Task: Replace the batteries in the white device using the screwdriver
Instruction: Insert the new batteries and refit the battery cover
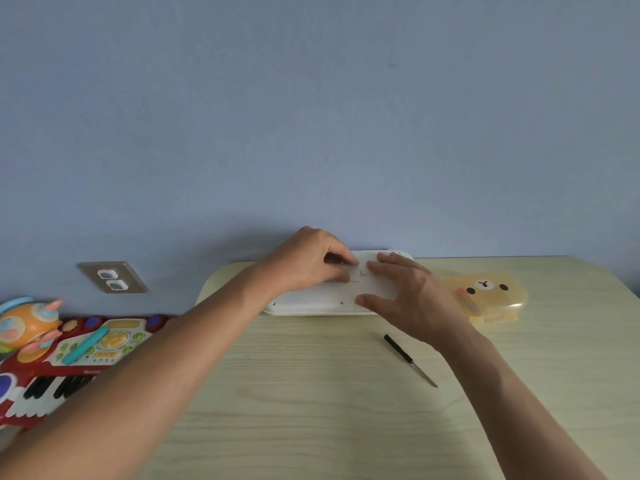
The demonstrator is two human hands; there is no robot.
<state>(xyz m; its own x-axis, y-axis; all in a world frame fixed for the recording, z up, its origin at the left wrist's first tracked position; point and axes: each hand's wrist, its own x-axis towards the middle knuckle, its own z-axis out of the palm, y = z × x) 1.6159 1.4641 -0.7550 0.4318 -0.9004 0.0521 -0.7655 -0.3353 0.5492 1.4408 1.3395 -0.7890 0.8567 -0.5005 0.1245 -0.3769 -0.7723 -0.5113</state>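
The white device (313, 299), long and flat with rounded ends, lies face down at the far edge of the wooden table (311, 393), against the wall. My left hand (304, 261) rests on its upper middle, fingers curled and pinching at a small white cover piece (356, 273). My right hand (412, 296) lies flat on the device's right half, fingers spread, fingertips touching the same spot. A black-handled screwdriver (410, 360) lies loose on the table in front of the device, tip pointing to the lower right. No batteries are visible.
A translucent yellow bear-face box (491, 299) sits right of the device. Left of the table stand a red toy keyboard (69, 355) and an orange round toy (27, 323). A wall socket (112, 277) is on the blue wall.
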